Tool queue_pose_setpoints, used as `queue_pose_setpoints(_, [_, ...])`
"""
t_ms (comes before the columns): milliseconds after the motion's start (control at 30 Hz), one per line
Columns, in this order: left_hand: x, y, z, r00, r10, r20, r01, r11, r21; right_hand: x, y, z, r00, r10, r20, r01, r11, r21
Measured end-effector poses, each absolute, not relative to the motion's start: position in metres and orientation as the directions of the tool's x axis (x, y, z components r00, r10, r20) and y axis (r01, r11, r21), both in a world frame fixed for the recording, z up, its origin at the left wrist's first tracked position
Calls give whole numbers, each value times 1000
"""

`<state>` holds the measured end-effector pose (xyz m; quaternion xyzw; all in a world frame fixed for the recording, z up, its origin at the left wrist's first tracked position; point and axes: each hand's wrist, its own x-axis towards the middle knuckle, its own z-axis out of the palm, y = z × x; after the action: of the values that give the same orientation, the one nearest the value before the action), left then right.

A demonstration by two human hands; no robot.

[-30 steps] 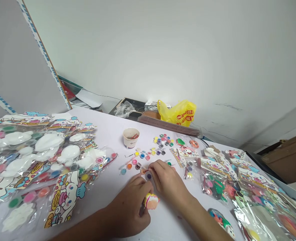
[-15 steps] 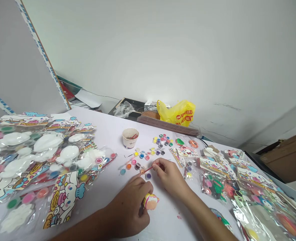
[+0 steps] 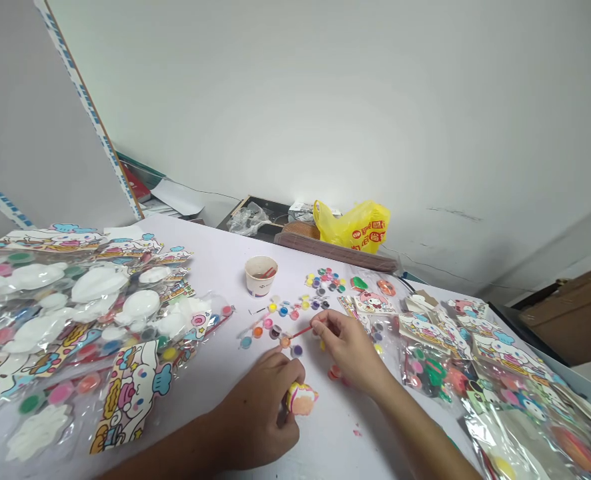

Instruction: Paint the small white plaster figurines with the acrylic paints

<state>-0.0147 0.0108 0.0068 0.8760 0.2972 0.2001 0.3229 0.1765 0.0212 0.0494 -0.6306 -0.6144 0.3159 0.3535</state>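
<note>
My left hand (image 3: 263,413) is closed around a small painted figure (image 3: 302,399), yellow and pink with a peach-orange face. Its forefinger reaches to the edge of a light orange paint pot (image 3: 285,342). Between the fingertips of my right hand (image 3: 345,347) is a thin red brush (image 3: 303,331), slanting down left with its tip at that same pot. Around it lie a purple pot (image 3: 297,350), a dark pot (image 3: 275,332) and several other small paint pots. A paper cup (image 3: 261,275) with red-handled brushes in it stands behind them.
Plastic packs with white shapes (image 3: 100,283) cover the left side of the white table (image 3: 210,257). More packs (image 3: 435,367) with printed cards lie at the right. A yellow bag (image 3: 353,227) sits beyond the back edge, by the wall.
My right hand has moved slightly right and away from the pot, still with the brush, and more of the brush shows. My left hand has stayed nearly in place with the figure.
</note>
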Motion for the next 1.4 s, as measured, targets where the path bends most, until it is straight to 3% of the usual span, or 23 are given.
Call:
queue_pose_setpoints(133, [-15,13,7,689,719,88,412,-489,769,187,5,65,62,998,11,312,-9,-950])
queue_pose_setpoints(300, [-16,15,6,670,742,38,359,-368,858,200,-31,60,138,988,-67,32,-72,-997])
queue_pose_setpoints(500, [-16,17,9,655,753,66,349,-378,857,196,-64,10,163,981,-107,-26,-105,-994])
queue_pose_setpoints(567, [-15,17,10,650,757,66,363,-386,848,193,-72,-3,231,972,-46,-28,-41,-999])
queue_pose_setpoints(833, [-16,15,13,670,741,56,390,-415,822,188,-77,-17,182,980,87,123,65,-990])
queue_pose_setpoints(1400, [-16,15,12,678,734,32,412,-416,811,188,-78,-16,191,975,110,253,59,-966])
